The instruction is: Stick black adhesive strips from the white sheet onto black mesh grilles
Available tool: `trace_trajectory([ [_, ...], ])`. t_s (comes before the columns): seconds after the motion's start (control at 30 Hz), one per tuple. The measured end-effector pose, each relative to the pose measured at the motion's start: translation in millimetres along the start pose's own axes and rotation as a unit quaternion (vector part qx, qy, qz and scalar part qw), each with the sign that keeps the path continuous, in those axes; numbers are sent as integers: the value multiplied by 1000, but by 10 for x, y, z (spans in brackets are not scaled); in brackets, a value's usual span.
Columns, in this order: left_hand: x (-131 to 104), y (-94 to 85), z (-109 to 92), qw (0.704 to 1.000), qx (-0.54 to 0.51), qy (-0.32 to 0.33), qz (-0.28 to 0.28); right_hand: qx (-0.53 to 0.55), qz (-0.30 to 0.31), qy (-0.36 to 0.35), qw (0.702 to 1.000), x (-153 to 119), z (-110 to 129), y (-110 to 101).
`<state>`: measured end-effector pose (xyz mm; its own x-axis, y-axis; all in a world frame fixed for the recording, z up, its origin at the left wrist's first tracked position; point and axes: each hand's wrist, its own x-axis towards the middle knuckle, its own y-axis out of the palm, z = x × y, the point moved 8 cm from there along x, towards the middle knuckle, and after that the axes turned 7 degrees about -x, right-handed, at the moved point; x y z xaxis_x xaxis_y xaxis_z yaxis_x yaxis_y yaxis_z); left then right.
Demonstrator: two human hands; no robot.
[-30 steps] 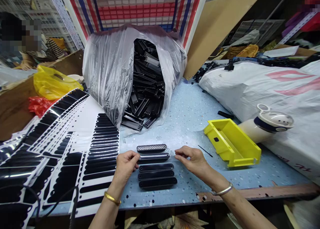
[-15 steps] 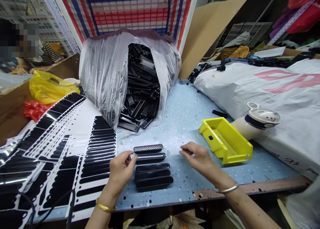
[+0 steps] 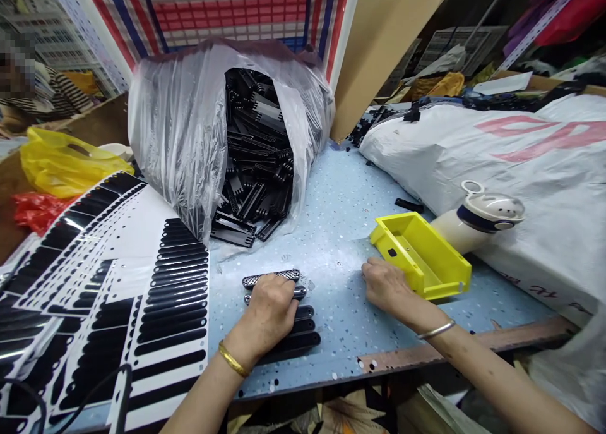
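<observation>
"Two hands are over the table (image 3: 341, 194). What is the left hand (image 3: 272, 311) doing?"

"It lies on top of the black bars, with its fingers bent down. It hides the middle of some of them. I can't tell if it is gripping one, because its fingertips are out of sight."

"Where are the bars?"

"They are in a row, one in front of the other, near the front of the table. The far bar (image 3: 250, 281) has a criss-cross pattern. The near bar (image 3: 303, 340) is plain and black, and its right end pokes out past the hand."

"And the right hand (image 3: 383, 282)?"

"It is down low by the yellow bin (image 3: 442, 289), well apart from the bars. Its fingers are curled in (a bit like a loose fist). I can't tell if there is anything in them."

"What else is close by?"

"A bottle (image 3: 466, 225) is just beside the bin. A sheet (image 3: 175, 295) with black strips lies to the left of the bars. Behind the bars is a big clear bag (image 3: 180, 131), and lots of black parts (image 3: 255, 143) show through its gap."
</observation>
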<state>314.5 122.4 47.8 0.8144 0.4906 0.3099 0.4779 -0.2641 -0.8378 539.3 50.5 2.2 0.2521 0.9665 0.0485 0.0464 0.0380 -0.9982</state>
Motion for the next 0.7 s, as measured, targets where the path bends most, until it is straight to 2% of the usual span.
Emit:
trace_trajectory([
  [0.07,-21,1,-18,1000,9,4,-1,29,-15,-20,999,-63,136,-59],
  [0.13,-38,8,-25,1000,4,3,2,108,-36,-50,992,-133,328,-153],
  [0.23,-54,23,-24,1000,-23,-2,6,250,-69,-99,961,-200,616,-327],
  [0.33,-68,42,-16,999,-47,-3,10,316,-82,-138,935,-188,810,-446],
  [0.5,-89,68,0,997,-72,-6,19,373,-37,-164,912,-104,977,-435],
  [0.7,-89,44,-7,996,-88,-1,5,333,-17,-148,931,-86,1062,-440],
])
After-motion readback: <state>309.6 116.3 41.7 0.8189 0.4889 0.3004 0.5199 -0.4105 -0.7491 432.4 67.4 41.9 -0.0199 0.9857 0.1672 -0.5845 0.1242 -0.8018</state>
